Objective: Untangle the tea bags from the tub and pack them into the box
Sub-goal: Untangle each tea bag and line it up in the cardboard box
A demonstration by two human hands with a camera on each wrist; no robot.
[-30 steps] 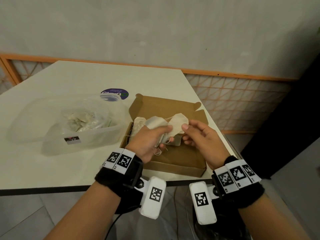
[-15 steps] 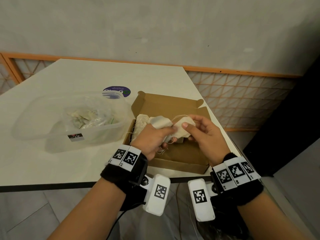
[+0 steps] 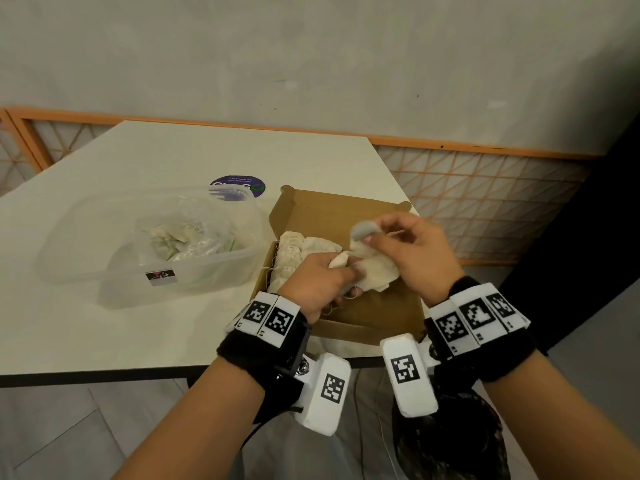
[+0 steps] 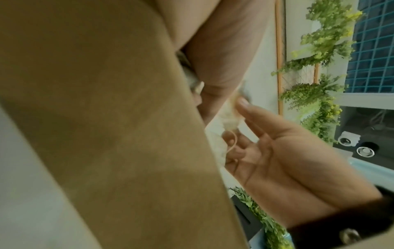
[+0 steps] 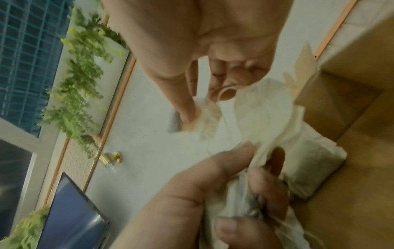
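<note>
Above the open cardboard box [image 3: 377,308] at the counter's [image 3: 104,334] near right corner, the left hand [image 3: 320,284] clamps a bunch of tea bags [image 3: 375,275] in a closed grip, while the right hand [image 3: 412,252] pinches one tea bag [image 3: 362,232] between thumb and fingertips, raised just above the bunch. More tea bags lie packed along the box's left wall [image 3: 292,252], and the clear plastic tub [image 3: 194,275] beside the box on the left holds the remaining tangle [image 3: 176,237].

Perhaps "Cl…G" on purple sticker [image 3: 239,186]
</note>
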